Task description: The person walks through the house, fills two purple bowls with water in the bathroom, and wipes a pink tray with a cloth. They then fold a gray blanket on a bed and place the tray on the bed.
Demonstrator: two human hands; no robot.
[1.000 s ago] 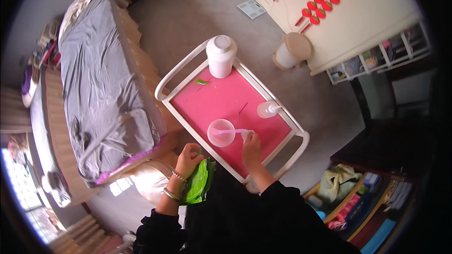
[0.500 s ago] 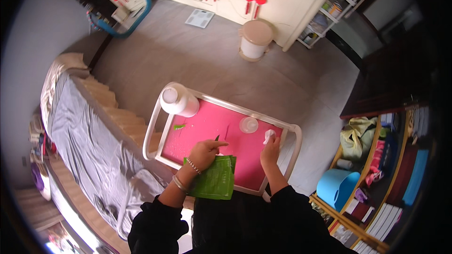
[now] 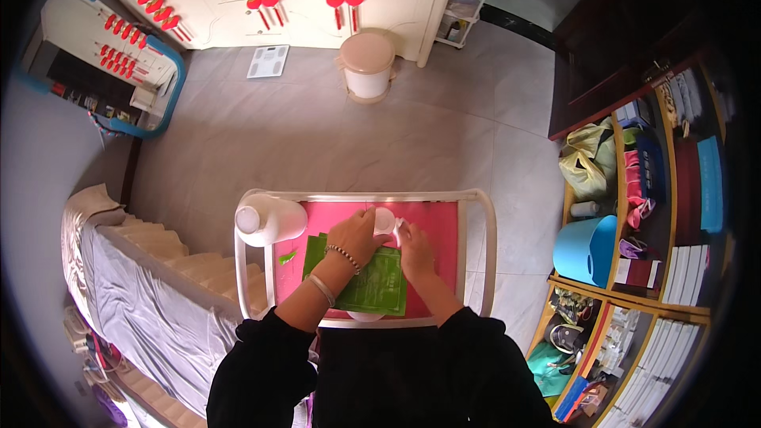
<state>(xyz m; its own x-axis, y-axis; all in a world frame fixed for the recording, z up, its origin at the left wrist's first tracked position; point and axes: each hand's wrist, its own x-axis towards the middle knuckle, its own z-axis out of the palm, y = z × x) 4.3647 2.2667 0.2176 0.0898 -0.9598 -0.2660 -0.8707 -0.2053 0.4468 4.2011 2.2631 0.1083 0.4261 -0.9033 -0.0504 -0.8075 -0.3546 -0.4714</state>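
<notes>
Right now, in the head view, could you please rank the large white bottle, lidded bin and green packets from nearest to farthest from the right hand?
1. Green packets, left of the right hand.
2. Large white bottle, farther left.
3. Lidded bin, ahead, slightly left.

A cart (image 3: pixel 365 196) stands at lower centre. On its left end sits a jug (image 3: pixel 273 220); right of it, packets (image 3: pixel 372 289) under the left hand (image 3: pixel 355 235), near the right hand (image 3: pixel 416 251). Lower left, a bed (image 3: pixel 143 293); upper left, a mirror (image 3: pixel 111 63); top centre, a scale (image 3: pixel 268 62) left of a bin (image 3: pixel 367 63); right, a bookcase (image 3: pixel 642 306) holding a basket (image 3: pixel 585 250).
</notes>
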